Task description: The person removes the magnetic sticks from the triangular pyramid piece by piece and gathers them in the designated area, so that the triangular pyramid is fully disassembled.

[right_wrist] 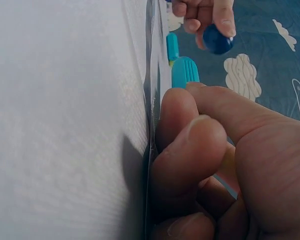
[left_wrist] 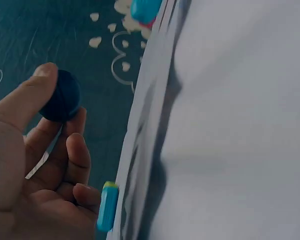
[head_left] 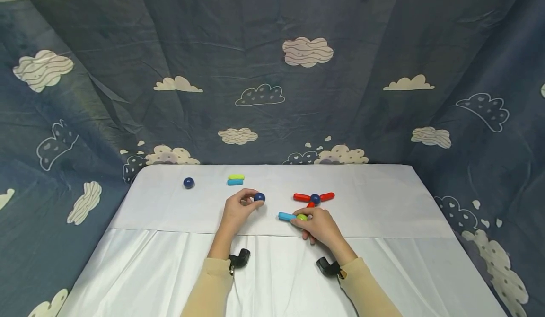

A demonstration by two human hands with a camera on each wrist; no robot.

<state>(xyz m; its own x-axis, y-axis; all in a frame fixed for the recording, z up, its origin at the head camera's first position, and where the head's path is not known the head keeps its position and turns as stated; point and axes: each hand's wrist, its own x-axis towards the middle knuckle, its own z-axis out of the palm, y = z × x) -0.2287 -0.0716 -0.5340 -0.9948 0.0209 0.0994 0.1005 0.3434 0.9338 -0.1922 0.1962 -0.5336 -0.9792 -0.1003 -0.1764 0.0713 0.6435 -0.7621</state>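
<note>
My left hand pinches a dark blue ball between thumb and fingertips, held up off the table as the left wrist view shows. In my right hand, a light green ball with a light blue rod pointing left is pinched. Just beyond that hand, another dark blue ball joins several red rods. One red rod runs toward the right fingers; whether it meets the green ball is hidden. The right wrist view shows the light blue rod past the curled fingers.
A loose dark blue ball lies at the back left of the white-covered table. Near it a yellow-green rod and a light blue rod lie side by side. A dark cloud-patterned cloth hangs behind the table.
</note>
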